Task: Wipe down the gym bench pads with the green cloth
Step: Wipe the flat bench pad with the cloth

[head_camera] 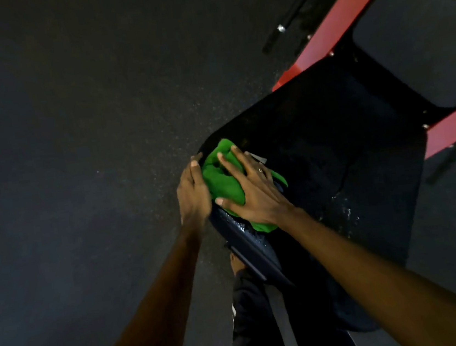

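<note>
A crumpled green cloth point(223, 179) lies on the left edge of a large black bench pad point(331, 137). My right hand point(252, 190) lies flat on top of the cloth, fingers straight and spread, pressing it onto the pad. My left hand point(193, 191) rests against the pad's left edge beside the cloth, fingers extended along the rim. Wet droplets glisten on the pad near my right wrist. A second, smaller dark pad point(417, 43) sits farther back at the upper right.
The red steel frame point(330, 33) of the bench runs diagonally behind the pads, with a black bar point(293, 12) beside it. Dark speckled rubber floor point(72, 134) fills the left. My leg in dark trousers point(247, 314) stands below the pad.
</note>
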A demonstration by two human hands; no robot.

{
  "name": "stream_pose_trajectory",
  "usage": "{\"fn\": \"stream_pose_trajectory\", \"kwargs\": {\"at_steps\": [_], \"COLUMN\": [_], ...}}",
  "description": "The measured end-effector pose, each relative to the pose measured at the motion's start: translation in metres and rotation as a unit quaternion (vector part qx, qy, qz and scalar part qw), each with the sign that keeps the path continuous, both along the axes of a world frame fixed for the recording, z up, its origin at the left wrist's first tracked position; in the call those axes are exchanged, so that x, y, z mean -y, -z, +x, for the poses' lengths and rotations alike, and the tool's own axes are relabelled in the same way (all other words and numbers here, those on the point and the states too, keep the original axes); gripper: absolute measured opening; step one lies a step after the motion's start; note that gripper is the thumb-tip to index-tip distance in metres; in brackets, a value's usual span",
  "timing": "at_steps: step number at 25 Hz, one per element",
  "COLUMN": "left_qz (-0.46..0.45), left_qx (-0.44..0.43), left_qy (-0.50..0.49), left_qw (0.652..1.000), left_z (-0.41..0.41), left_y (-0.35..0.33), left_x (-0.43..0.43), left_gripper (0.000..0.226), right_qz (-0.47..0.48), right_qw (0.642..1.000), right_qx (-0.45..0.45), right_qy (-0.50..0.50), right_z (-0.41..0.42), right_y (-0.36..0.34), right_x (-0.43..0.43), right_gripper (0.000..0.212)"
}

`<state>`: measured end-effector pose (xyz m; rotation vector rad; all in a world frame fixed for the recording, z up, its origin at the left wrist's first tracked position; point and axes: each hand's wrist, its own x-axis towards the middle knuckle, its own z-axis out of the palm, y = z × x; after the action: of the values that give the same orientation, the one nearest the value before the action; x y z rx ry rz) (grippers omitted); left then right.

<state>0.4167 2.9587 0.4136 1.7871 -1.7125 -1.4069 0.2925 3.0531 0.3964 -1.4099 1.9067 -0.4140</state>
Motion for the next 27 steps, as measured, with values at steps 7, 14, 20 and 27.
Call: {"fn": "stream_pose_trajectory", "kwargs": {"at_steps": [7,14,20,27], "left_qz": [0.004,-0.05,-0.075,-0.06], "left_qx": [-0.128,-0.104,-0.114,-0.132], "left_qy": [-0.046,-0.035,-0.039,-0.049], "left_qw": [0.991,0.993,0.99,0.988], "left_z": [0.004,-0.002,0.0,0.002], "left_y": [0.028,0.035,0.04,0.044], "left_x": [-0.015,-0.021,-0.022,-0.02], "left_gripper": [0.058,0.054,0.053,0.055], "right_qz": [0.003,0.018,0.01,-0.002], "right_qw": [0.999,0.994,0.986,0.989], "right_qx": [-0.044,-0.071,-0.029,-0.067], "right_qy": [-0.007,0.082,0.163,0.133], "right_z": [0.011,-0.017,-0.015,0.024], "right_y": [0.003,0.042,0.028,0.009], "right_x": [-0.014,0.073,0.077,0.022], "right_gripper": [0.06,0.061,0.058,0.06]}}
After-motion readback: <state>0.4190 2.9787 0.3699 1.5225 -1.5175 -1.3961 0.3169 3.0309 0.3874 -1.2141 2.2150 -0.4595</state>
